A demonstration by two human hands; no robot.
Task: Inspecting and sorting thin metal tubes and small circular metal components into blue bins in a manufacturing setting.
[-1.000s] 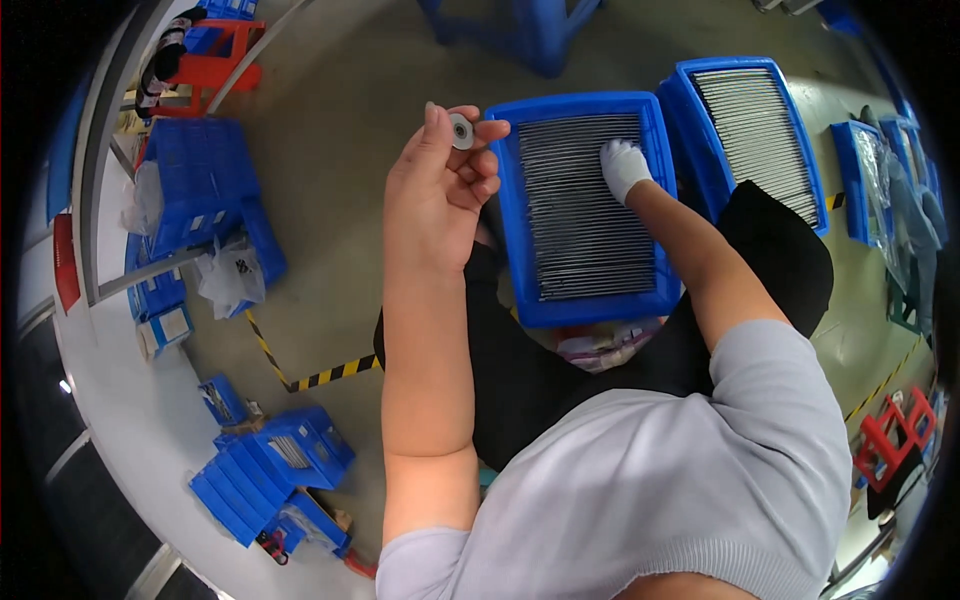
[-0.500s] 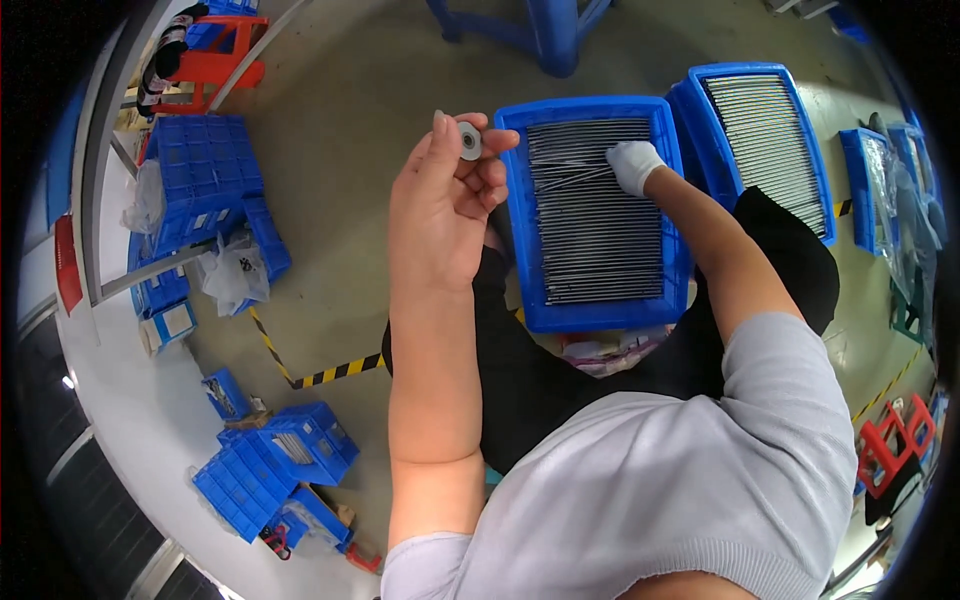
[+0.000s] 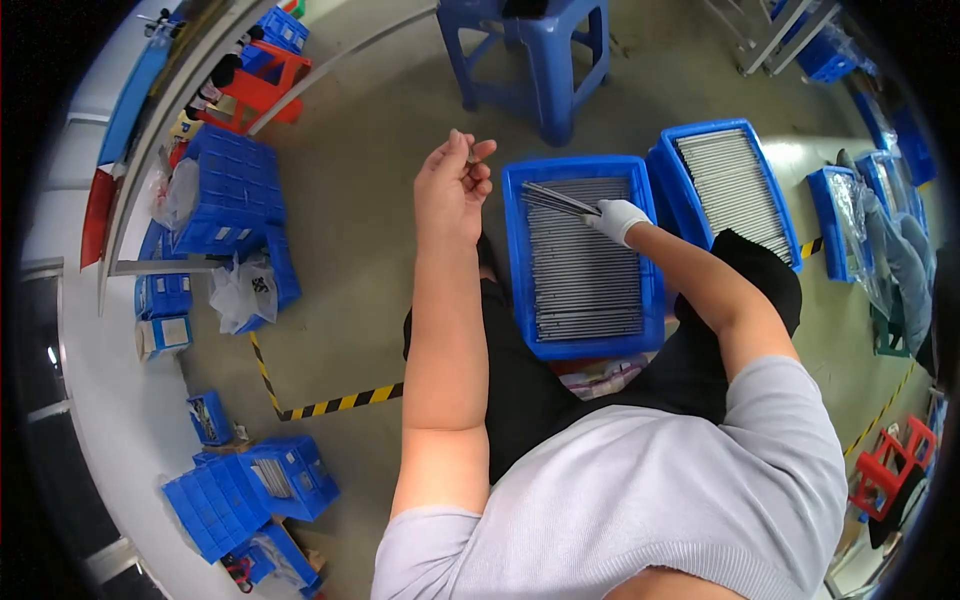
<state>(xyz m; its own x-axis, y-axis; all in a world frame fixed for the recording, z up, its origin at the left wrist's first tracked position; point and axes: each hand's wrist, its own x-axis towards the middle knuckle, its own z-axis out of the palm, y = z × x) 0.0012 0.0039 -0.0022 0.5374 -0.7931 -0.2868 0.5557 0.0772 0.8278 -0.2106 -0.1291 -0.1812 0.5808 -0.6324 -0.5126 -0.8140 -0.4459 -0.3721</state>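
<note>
My bare left hand (image 3: 455,180) is raised to the left of a blue crate (image 3: 514,250). Its thumb and fingers pinch a small round grey part with a hole, now seen only as a sliver (image 3: 472,157). My right hand (image 3: 618,220), in a white glove, grips several thin metal rods (image 3: 555,198) at their right ends. Those rods slant up to the left, above the far part of the crate. Beneath them, many similar metal rods (image 3: 588,290) lie side by side across the crate. The glove hides where the fingers close on the rods.
Another blue crate of rods (image 3: 735,185) stands to the right. Beyond the near crate is a blue plastic stool (image 3: 550,60). Stacked blue crates (image 3: 235,190) and black-yellow floor tape (image 3: 340,402) are on the left. Farther right are plastic-wrapped items (image 3: 870,240) and a red stool (image 3: 890,465).
My right hand has lifted a bunch of rods off the layer in the crate. My left hand has turned, so the round part's face no longer shows. The view has shifted.
</note>
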